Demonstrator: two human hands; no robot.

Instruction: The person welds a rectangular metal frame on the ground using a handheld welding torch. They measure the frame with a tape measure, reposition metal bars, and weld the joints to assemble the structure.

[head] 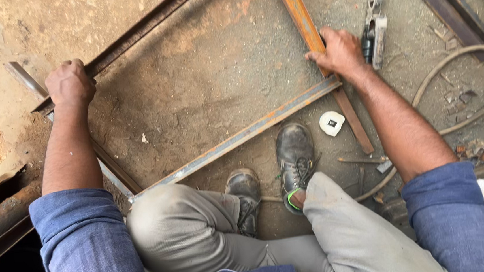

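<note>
The person is crouching over a frame of rusty steel angle bars lying on a dusty concrete floor. The left hand is curling shut over the near end of the dark angle bar that runs up toward the top of the view; the fingers are wrapping over the bar's edge, so the bar is lying directly under the palm. The right hand is closing on the orange-rusted bar, thumb and fingers gripping it just above the corner where it is meeting the long grey bar. That grey bar is crossing diagonally in front of the person's two scuffed black boots, from below the right hand down to the left knee.

Three bars are forming the open frame; a fourth, thinner strip is showing beside the left forearm. More dark steel lengths are lying at the top right corner.

Just beside the right hand, a welding electrode holder is lying on the floor, not touching the fingers. One small white tape measure is sitting near the right boot. A thick hose is looping across the floor on the right, among small metal scraps.
</note>
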